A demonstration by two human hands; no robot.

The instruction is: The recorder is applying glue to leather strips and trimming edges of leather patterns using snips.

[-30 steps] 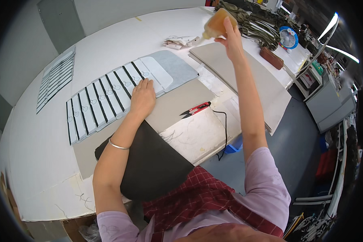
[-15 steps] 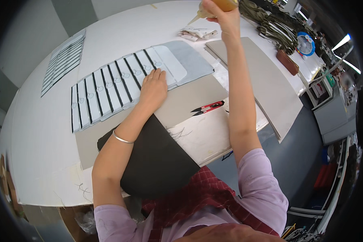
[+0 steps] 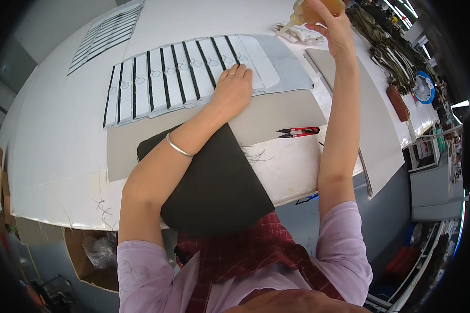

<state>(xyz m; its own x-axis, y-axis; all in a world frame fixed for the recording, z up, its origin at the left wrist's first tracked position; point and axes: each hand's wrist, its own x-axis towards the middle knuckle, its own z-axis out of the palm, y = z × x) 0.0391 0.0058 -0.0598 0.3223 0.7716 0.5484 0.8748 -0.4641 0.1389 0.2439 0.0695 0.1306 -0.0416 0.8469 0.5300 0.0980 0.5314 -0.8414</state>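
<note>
My left hand (image 3: 234,89) lies palm down, fingers stretched, on the right end of a row of overlapping white pieces (image 3: 156,83) with black edge strips and small drawn rings. A pale grey-blue sheet (image 3: 292,65) sticks out at the right of that row. High at the upper right, my right hand (image 3: 340,32) grips a squeeze bottle (image 3: 299,11) of amber liquid. Its narrow nozzle points down and left, near a crumpled spotted white bundle (image 3: 300,35). Black fabric (image 3: 219,177) hangs over the table edge beneath my left forearm.
Red-handled thread snips (image 3: 300,132) lie on the table between my arms. Grey board (image 3: 282,109) extends under the white pieces; another board (image 3: 373,130) overhangs at right. Farther right are a brown case (image 3: 398,103), a blue fan (image 3: 424,87) and dark green garments (image 3: 389,57). Another striped stack (image 3: 107,34) sits far left.
The view has shifted, so the table contents appear higher and farther right. My left hand stays on the white pieces; my right hand still holds the bottle up, its nozzle now near the spotted bundle.
</note>
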